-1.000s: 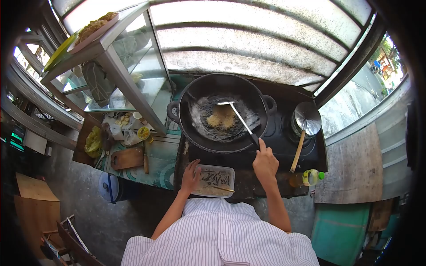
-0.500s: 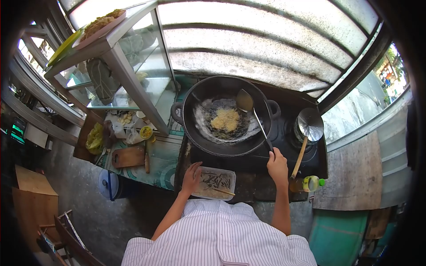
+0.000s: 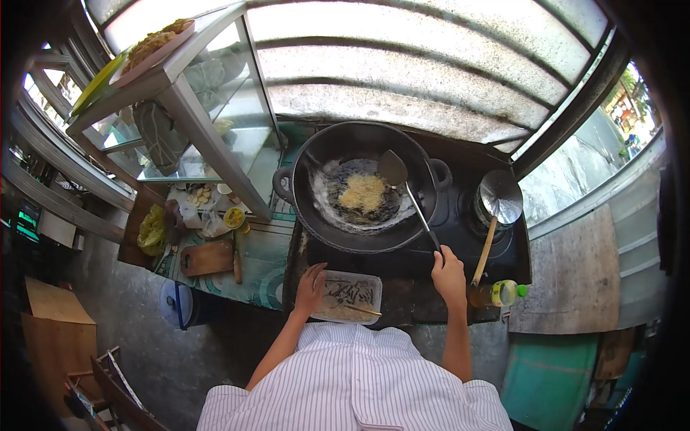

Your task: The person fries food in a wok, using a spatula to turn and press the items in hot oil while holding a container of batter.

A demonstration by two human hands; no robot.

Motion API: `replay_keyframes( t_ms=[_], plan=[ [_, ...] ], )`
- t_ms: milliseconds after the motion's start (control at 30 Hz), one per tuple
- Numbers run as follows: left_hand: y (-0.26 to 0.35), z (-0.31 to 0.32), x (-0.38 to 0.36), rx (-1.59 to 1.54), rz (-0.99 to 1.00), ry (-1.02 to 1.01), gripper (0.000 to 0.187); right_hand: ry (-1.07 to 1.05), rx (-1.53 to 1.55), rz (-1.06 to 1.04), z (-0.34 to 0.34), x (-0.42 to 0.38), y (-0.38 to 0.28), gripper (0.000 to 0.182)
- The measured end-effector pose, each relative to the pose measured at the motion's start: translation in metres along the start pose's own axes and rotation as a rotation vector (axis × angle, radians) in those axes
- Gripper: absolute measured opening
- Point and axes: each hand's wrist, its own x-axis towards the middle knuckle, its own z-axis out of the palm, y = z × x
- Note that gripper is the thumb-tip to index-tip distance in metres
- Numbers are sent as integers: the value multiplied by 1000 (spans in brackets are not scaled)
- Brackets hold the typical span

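My right hand [image 3: 449, 275] is closed around the dark handle of a metal spatula [image 3: 404, 184]. The spatula's broad blade is inside a large black wok [image 3: 327, 219], at the right edge of a pale yellow frying batter piece [image 3: 361, 193]. Bubbling oil surrounds that piece. My left hand [image 3: 310, 289] lies at the left edge of a clear plastic container [image 3: 377, 293], fingers stretched forward and slightly bent, seemingly touching its rim. Dark strips in a light mixture are in the container, and a spoon [image 3: 363, 310] with a yellowish handle lies in it.
Right of the wok, a wooden-handled ladle-like pan [image 3: 501, 194] sits on the stove, with an oil bottle [image 3: 503, 293] nearer me. A glass cabinet [image 3: 241, 154] stands left. Below it are a cutting board [image 3: 207, 257], a knife [image 3: 237, 266] and plastic bags [image 3: 152, 230].
The spatula blade has shifted slightly left and down, closer to the batter piece. My right hand has moved a little toward me. My left hand stays at the container.
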Motion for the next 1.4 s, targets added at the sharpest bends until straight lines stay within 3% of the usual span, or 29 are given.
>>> replay_keyframes(
  t_ms=[100, 300, 500, 567, 800, 1000, 1100, 1167, 1267, 1400],
  plan=[
    [1, 0, -1, 0, -3, 6, 40, -12, -32, 35, 0, 1, 1, 30],
    [0, 0, 0, 11, 19, 0, 39, -42, 135, -88, 0, 13, 15, 27],
    [-1, 0, 0, 15, 13, 1, 38, -192, 176, -50, -1, 17, 10, 26],
    [-2, 0, 0, 13, 17, -2, 39, -324, 254, 122, -8, 10, -4, 27],
    [-4, 0, 0, 5, 14, -1, 39, -438, 460, 250, -13, 10, -2, 25],
    [-4, 0, 0, 15, 12, -13, 39, -337, 444, 237, -10, 14, 13, 25],
    [-4, -1, 0, 16, 3, -12, 39, -238, 265, 117, -4, 15, 26, 25],
    [-4, -1, 0, 19, 9, -18, 38, 76, 41, -255, -5, 8, 21, 26],
    [-5, 0, 0, -3, -7, -21, 38, 150, -131, -144, -13, -3, -1, 26],
    [-4, 0, 0, 8, 2, -11, 37, 200, -124, -120, -14, -9, -10, 27]
  ],
)
